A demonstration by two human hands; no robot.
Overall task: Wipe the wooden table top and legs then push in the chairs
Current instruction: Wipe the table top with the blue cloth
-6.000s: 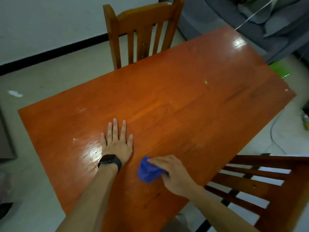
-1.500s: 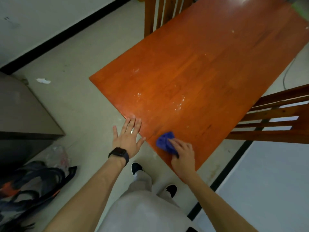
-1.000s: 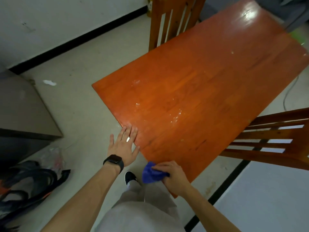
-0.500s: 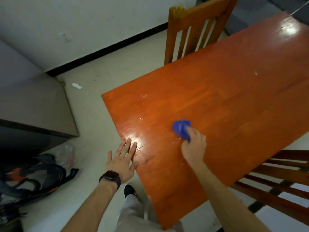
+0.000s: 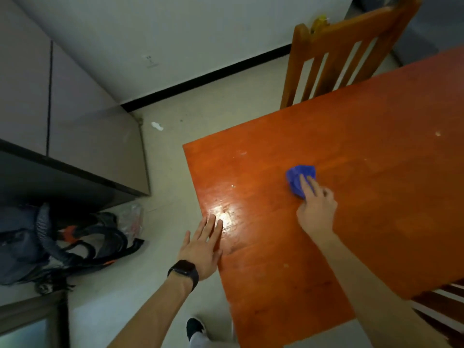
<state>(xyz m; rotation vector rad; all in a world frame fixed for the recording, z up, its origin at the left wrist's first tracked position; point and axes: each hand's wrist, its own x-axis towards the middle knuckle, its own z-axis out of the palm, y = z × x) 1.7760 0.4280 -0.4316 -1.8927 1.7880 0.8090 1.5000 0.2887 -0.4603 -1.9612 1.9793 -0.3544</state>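
The orange wooden table (image 5: 364,187) fills the right half of the view, with pale specks on its top. My right hand (image 5: 316,209) presses a crumpled blue cloth (image 5: 298,179) onto the top, two fingers stretched over it and the others curled. My left hand (image 5: 203,244), with a black watch on the wrist, lies flat with straight fingers on the table's left edge. One wooden chair (image 5: 336,54) stands at the far side. A second chair (image 5: 442,312) shows at the lower right. The table legs are hidden.
A grey cabinet (image 5: 82,136) stands to the left, with a dark backpack (image 5: 62,247) and a plastic bag on the floor beside it. A white scrap (image 5: 157,126) lies on the floor near the wall. My shoe (image 5: 194,327) is below the table's near corner.
My right hand has slid the blue cloth farther out across the table top, away from the near corner. My left hand stays on the table's left edge. The view has swung left.
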